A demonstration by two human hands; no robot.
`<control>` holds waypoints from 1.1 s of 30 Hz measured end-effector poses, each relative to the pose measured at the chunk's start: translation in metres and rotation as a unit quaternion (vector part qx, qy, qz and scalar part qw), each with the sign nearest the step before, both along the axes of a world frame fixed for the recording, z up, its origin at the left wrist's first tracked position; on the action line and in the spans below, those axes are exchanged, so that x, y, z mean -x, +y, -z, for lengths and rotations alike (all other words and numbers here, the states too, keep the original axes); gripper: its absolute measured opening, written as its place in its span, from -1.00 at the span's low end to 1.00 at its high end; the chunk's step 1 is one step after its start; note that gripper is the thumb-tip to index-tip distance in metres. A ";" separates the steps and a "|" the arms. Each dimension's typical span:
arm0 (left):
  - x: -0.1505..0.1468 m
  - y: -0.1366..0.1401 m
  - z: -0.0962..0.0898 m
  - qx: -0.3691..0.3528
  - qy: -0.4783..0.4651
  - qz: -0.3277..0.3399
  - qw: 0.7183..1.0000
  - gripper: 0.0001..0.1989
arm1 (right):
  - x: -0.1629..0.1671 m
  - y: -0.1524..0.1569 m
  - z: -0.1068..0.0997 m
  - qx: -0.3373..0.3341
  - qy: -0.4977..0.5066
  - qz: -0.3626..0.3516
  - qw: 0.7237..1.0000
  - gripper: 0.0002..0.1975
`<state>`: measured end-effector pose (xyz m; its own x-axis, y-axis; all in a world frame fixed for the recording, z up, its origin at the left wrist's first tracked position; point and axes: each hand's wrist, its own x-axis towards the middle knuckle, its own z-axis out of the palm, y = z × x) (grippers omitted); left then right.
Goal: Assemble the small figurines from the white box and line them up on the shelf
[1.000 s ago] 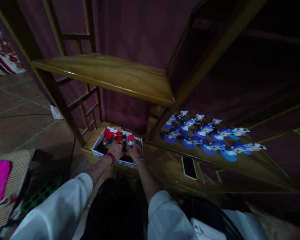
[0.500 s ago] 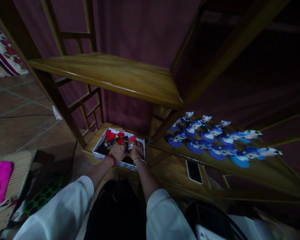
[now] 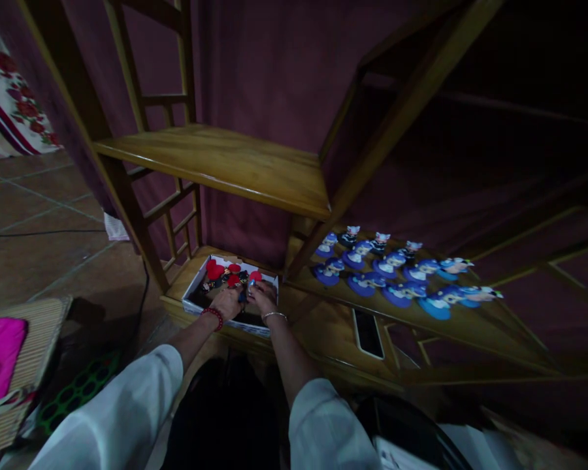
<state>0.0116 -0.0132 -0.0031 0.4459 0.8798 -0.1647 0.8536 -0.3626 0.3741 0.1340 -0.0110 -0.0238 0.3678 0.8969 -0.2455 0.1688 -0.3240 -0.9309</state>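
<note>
A shallow white cardboard box [image 3: 192,294] stands on the low wooden shelf, with several small dark figurines with red tops [image 3: 214,269] lying in its back half. Both hands reach into it. My left hand [image 3: 227,303], with a red bead bracelet at the wrist, is closed near the middle, its fingertips by a small dark blue piece; what it grips is hidden. My right hand [image 3: 263,297], wearing a silvery bangle, is beside it at the box's right side. Its fingers close around a small figurine [image 3: 252,286] with pale and blue parts, partly covered.
Rows of blue figurines [image 3: 365,284] stand on the shelf to the right, a few dark cat-eared ones [image 3: 379,243] behind. A phone [image 3: 369,333] lies before them. Above the box juts an upper shelf board [image 3: 215,160]. At left is a woven-topped stool [image 3: 42,339] with pink cloth [image 3: 2,349].
The view has shifted a little, so the shelves and blue figurines sit further left. Both hands stay in the box; the right fingers have moved slightly around the small figurine.
</note>
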 end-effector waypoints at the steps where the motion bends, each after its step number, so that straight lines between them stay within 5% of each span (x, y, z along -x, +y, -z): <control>1: 0.000 -0.002 -0.001 -0.005 -0.006 -0.004 1.000 -0.62 | 0.002 -0.002 -0.004 0.002 0.041 0.008 0.999 -0.82; 13: 0.004 -0.014 -0.016 -0.040 -0.128 -0.053 0.990 -0.60 | 0.003 -0.043 -0.052 -0.003 0.345 0.055 0.937 -0.91; 33: 0.014 -0.087 -0.074 -0.070 -0.246 -0.089 0.963 -0.64 | 0.027 -0.123 -0.099 -0.059 0.401 0.068 0.912 -0.93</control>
